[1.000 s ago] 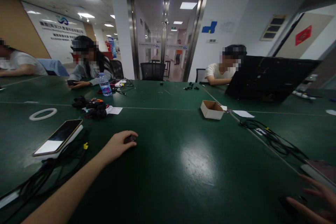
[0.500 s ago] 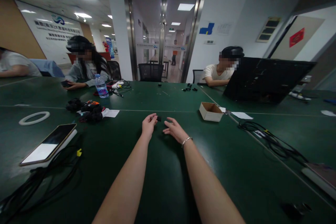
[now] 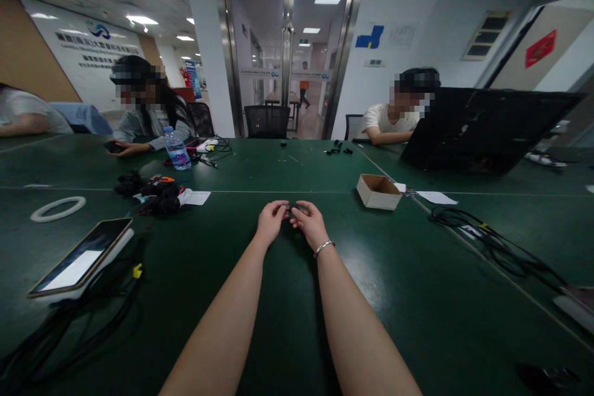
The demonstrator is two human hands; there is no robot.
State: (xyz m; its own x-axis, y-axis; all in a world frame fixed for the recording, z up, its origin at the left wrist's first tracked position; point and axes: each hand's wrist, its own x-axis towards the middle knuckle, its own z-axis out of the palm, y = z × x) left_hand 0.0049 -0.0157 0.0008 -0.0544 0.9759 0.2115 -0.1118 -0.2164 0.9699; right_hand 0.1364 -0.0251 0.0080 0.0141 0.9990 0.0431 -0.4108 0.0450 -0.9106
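Note:
A small black piece (image 3: 289,208) sits between my two hands, a little above the green table (image 3: 297,297); its exact kind is too small to make out. My left hand (image 3: 271,221) pinches it between thumb and fingertips from the left. From the other side, my right hand (image 3: 310,223), with a silver bracelet at the wrist, has its thumb and fingers closed on the same piece. The fingertips hide most of it. Nearest to the hands, on the right, stands an open cardboard box (image 3: 378,193).
On the left lie a phone (image 3: 83,257), black cables (image 3: 88,315), a white ring (image 3: 58,209), a dark bundle (image 3: 153,193) and a bottle (image 3: 177,150). Several small black pieces (image 3: 338,148) lie farther back. Rightward are a monitor (image 3: 492,130) and cables (image 3: 492,247). Other people sit across the table.
My right hand has moved left and closed on the black piece that my left hand was holding. Both hands now meet at it. The view has shifted slightly.

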